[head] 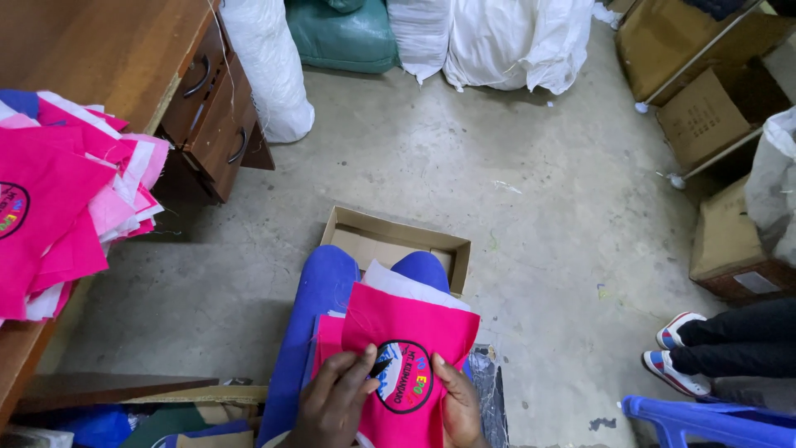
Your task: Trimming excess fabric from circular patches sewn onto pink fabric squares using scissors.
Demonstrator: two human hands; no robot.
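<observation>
Even, soft daylight fills the scene, without glare. A dull shadow lies on the concrete floor left of the hands, beneath the wooden desk. Focus is sharp; straight edges bow towards the frame's corners.

An open shallow brown cardboard box sits on the concrete floor just beyond the seated person's knees. Closed brown cardboard cartons stack on metal shelving at upper right. A round multicoloured embroidered badge marks the pink cloth on the lap.
</observation>
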